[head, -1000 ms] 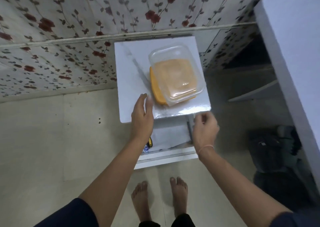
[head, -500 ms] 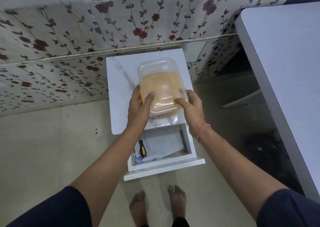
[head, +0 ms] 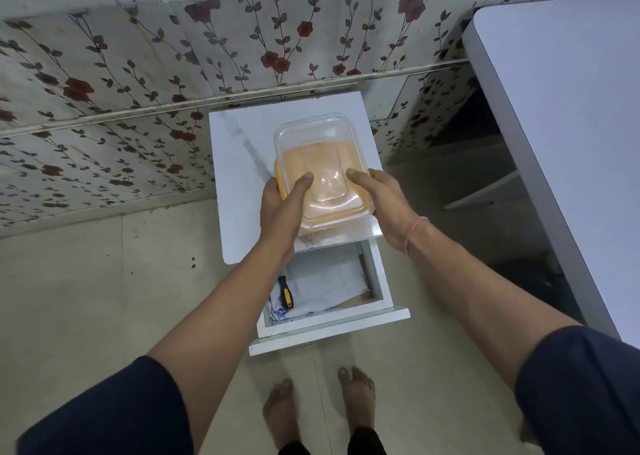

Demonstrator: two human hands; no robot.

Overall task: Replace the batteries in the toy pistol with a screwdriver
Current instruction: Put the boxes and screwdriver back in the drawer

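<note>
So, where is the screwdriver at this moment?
In the head view, the screwdriver lies at the left side of the open drawer, on a white cloth, below the plastic container in the picture.

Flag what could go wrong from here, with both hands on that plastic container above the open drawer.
1. The left hand and right hand grip only the near end of the container. It could tip or slip, possibly dropping into the open drawer onto the screwdriver.
2. The drawer juts out just ahead of the bare feet, so stepping forward may bump it.
</note>
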